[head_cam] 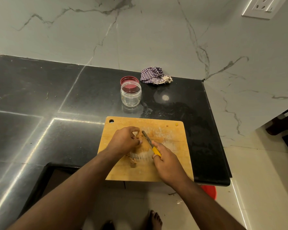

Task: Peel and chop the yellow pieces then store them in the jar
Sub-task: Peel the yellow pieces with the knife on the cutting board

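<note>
glossy black stone counter (40, 100), scuffed wooden board (178, 130), clear plastic jar (131, 95).

A glossy black stone countertop (40, 100) with pale seams meets a white marble-look wall (140, 34) veined in grey. A white wall socket (263, 7) sits at the upper right. Cream floor tiles (256, 171) shine under overhead light; a dark wooden furniture piece (286, 123) stands at the right edge.

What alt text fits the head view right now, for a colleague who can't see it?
On a wooden cutting board, a left hand pinches a yellow piece while the right hand holds a yellow-handled knife against it. Beyond stand an empty clear jar, its red lid and a checked cloth.
</note>
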Demonstrator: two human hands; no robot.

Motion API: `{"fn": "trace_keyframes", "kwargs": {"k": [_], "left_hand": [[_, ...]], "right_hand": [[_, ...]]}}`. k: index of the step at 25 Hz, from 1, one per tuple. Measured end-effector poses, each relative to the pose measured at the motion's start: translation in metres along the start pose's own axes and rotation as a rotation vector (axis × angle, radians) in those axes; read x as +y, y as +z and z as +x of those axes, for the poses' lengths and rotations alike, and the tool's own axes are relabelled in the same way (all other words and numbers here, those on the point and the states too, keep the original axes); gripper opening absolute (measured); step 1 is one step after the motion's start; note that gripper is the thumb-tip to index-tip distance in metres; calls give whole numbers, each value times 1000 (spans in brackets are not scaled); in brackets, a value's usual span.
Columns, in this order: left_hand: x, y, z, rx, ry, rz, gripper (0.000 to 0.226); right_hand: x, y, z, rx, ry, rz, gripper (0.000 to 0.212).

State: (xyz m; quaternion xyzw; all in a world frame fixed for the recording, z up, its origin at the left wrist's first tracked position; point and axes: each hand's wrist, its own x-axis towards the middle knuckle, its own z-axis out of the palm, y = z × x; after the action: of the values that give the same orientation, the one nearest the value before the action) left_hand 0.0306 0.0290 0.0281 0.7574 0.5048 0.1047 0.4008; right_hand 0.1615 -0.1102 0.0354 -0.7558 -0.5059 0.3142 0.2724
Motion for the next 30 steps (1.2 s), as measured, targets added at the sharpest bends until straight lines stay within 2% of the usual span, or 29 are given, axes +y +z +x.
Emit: {"fn": "trace_keyframes", "kwargs": {"k": [17,25,30], "left_hand": [[-5,6,3,52,7,9,56],[-7,6,4,63,-7,-4,52],[-8,6,3,62,-17,-13,52]], "right_hand": [[-34,6,-6,-62,-39,-239,55],[-38,2,-11,-109,-37,-236,54],[-32,-5,-36,-131,-39,-403,61]]}}
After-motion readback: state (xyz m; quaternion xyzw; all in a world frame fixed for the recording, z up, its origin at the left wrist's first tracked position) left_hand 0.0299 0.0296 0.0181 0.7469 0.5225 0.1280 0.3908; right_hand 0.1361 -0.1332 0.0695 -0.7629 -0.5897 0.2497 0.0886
